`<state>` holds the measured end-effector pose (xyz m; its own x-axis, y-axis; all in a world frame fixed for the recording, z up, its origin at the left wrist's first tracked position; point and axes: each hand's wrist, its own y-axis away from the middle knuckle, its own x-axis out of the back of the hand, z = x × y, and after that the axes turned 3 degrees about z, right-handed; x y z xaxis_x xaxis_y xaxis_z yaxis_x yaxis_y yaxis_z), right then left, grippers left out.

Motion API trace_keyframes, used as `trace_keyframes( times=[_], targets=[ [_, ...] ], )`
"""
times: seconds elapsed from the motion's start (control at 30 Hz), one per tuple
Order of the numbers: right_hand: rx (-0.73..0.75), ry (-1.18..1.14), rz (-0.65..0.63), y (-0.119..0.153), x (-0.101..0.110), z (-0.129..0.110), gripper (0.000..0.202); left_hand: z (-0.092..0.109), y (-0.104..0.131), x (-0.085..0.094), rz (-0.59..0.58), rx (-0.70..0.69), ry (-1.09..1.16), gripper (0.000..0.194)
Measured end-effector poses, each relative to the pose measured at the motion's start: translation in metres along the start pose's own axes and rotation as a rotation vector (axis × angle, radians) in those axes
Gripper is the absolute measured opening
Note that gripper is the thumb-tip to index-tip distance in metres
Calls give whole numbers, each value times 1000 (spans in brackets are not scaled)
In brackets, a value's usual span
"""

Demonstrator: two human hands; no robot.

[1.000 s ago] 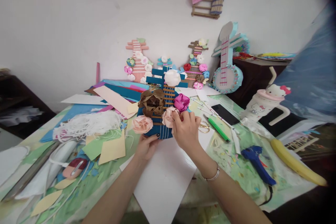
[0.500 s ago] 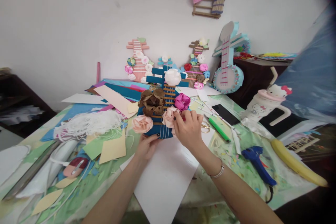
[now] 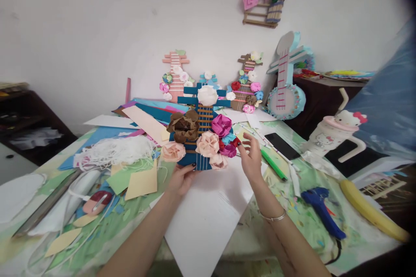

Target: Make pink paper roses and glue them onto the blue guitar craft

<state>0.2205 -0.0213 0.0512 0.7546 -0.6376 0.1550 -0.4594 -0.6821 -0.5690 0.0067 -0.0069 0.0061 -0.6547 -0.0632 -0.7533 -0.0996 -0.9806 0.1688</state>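
Observation:
My left hand (image 3: pixel 182 178) is closed on the lower edge of a blue paper model of a stringed instrument (image 3: pixel 203 163), thumb in front, and holds it upright. Paper flowers cover it: a white one (image 3: pixel 207 95) at the top, a brown one (image 3: pixel 183 126) on the left, a peach one (image 3: pixel 208 144) near the middle and a magenta one (image 3: pixel 222 125) on the right. Just right of the small blue flower (image 3: pixel 229 138), my right hand (image 3: pixel 251 158) has its fingers apart and holds nothing. Its fingertips are close to the flowers; whether they touch is unclear.
White paper (image 3: pixel 208 225) lies under my hands. At right are a green marker (image 3: pixel 273 165), phone (image 3: pixel 281 145), blue glue gun (image 3: pixel 321 212), banana (image 3: pixel 373 210) and tumbler (image 3: pixel 334 136). White string (image 3: pixel 115 151) and yellow paper (image 3: pixel 142 183) lie left. Similar models (image 3: pixel 177 82) lean on the wall.
My right hand has drawn away to the right from the peach flower and its fingers have spread, uncovering the small blue and magenta flowers. My left hand still holds the model.

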Motion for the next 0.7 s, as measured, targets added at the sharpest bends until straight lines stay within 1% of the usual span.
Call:
trace_keyframes(
  times=[0.07,0.1,0.17,0.23,0.27,0.3,0.37,0.43,0.5,0.6,0.7],
  targets=[
    [-172,-231,-100,0,-2,12,40,-1,-2,2,1,-8,12,53],
    [-227,-338,-148,1,-4,16,40,-1,-3,3,-10,-10,17,53],
    [-294,-516,-263,7,-7,20,41,-1,-3,3,-39,-8,14,52],
    [-351,-635,-380,14,-8,20,40,-1,-3,3,-56,-5,-1,51],
    [-385,-673,-417,17,-8,19,37,-1,-2,2,-58,-7,-9,51],
    [-420,-698,-434,20,-8,18,34,-1,-1,1,-56,-8,-17,50],
    [-466,-728,-422,23,-7,16,27,-1,0,0,-48,-9,-27,49],
    [-474,-750,-414,24,-5,14,26,-2,0,-1,-35,-5,-31,49],
    [-451,-760,-433,25,-4,14,32,-3,0,0,-12,-3,-32,51],
    [-424,-767,-499,27,-4,14,48,-5,-1,2,20,8,-38,52],
    [-473,-782,-512,29,-6,15,54,-6,-2,3,32,9,-51,50]
  ],
)
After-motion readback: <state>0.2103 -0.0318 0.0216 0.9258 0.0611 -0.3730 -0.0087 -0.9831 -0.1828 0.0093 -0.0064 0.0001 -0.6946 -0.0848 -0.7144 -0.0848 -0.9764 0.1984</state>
